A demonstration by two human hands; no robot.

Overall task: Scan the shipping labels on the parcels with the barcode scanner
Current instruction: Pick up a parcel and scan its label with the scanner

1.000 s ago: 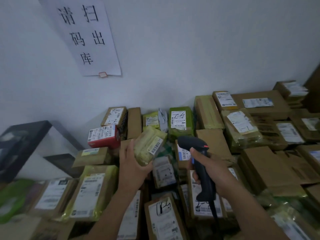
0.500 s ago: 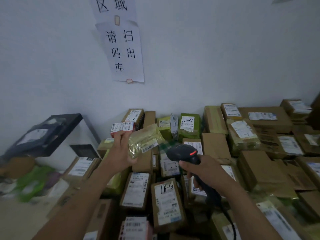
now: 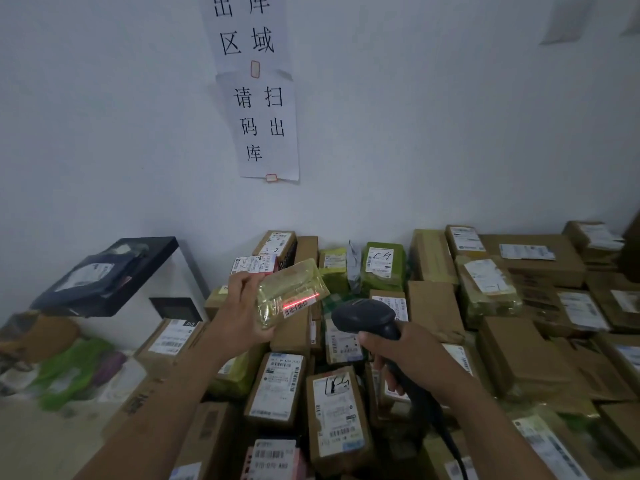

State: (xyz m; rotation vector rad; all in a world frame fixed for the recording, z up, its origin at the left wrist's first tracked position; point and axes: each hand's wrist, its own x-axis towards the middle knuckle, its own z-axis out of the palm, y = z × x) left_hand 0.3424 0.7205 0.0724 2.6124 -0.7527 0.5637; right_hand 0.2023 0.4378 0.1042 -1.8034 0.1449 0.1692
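My left hand (image 3: 239, 315) grips a small yellow-green plastic-wrapped parcel (image 3: 289, 289), lifted above the pile with its barcode label (image 3: 299, 304) facing the scanner. A red laser line lies across that barcode. My right hand (image 3: 403, 355) holds the black barcode scanner (image 3: 367, 320) by its handle, its head pointing left at the parcel from just right of it. The scanner's cable runs down toward the bottom edge.
Several brown cardboard and green-wrapped parcels (image 3: 433, 306) with white labels cover the surface below and to the right. A white wall with paper signs (image 3: 263, 126) stands behind. A black-topped white box (image 3: 114, 271) sits at the left, with green bags (image 3: 69, 372) beside it.
The left hand raised the yellow-green parcel slightly and turned its barcode toward the scanner. The scanner's red beam now lies on the barcode. The camera tilted up and left.
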